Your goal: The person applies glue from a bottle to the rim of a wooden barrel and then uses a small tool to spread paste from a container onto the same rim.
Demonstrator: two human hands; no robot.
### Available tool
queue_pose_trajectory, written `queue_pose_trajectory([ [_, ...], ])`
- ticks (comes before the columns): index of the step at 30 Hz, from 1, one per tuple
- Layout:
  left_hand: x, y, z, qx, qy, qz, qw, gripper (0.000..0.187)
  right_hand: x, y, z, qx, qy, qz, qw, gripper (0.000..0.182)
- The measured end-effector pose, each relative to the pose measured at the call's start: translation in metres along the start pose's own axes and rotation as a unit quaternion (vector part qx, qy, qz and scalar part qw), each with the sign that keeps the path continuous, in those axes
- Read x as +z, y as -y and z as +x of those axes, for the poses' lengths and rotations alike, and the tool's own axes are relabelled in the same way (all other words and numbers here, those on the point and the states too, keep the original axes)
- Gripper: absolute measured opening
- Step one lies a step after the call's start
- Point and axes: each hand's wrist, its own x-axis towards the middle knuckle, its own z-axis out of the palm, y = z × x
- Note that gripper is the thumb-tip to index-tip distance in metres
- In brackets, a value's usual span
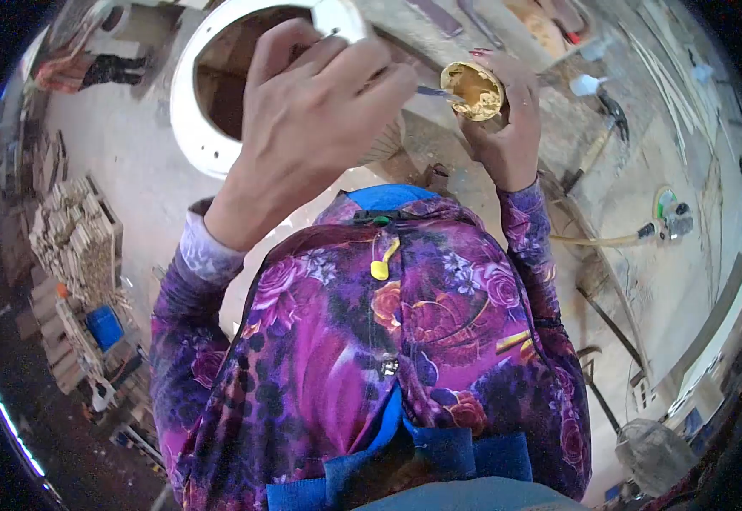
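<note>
Left hand [315, 106]: grip curled tight round thin tool [433, 92], tip inside small round container [475, 81] among yellow paste [479, 108]. Right hand [511, 128]: grip wrapped about container's side.

Inside of the cup [477, 78] looks smooth with a bit of shine, but the paste [481, 111] in it is rough and lumpy. Thin tool [435, 92] looks like metal. White ring [187, 102] is smooth, kinda glossy. Floral jacket [328, 332] is printed cloth, and the stacked pieces [73, 230] look like rough, matt wood.
</note>
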Motion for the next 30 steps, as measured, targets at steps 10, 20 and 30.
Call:
queue_pose_trajectory([
  [10,-0.035,0.019,-0.039,-0.033,0.180,0.033,0.983,0.040,0.057,0.055,0.015,-0.076,0.038,0.037,0.996,0.058],
  [20,-0.006,0.052,-0.090,-0.111,0.022,-0.089,0.990,0.011,0.079,0.067,0.001,-0.039,0.062,0.054,0.996,0.063],
  [30,-0.014,0.059,-0.151,-0.355,0.057,-0.352,0.864,0.022,0.091,0.083,0.000,0.015,0.098,0.118,0.988,0.064],
])
